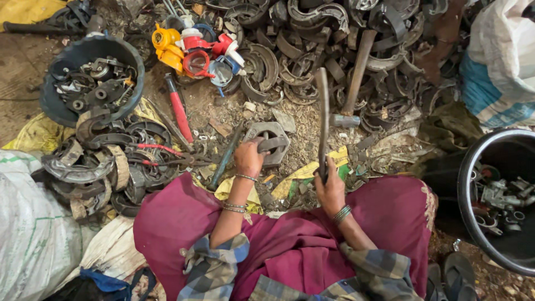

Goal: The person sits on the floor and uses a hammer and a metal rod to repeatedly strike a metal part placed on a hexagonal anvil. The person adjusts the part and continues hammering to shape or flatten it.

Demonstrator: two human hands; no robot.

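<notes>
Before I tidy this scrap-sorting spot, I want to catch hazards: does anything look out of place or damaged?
Mostly worn scrap. One oddity: the wooden-handled hammer lies loose on the pile of curved rusty brake shoes, its head down towards the person's knees.

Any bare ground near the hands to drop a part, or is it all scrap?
Little is free. One debris-strewn patch lies between the square block under the left hand and the hammer. A plainer strip of floor lies left of the dark bowl. Crowded: the brake-shoe pile ahead and the scrap heap at left.
</notes>
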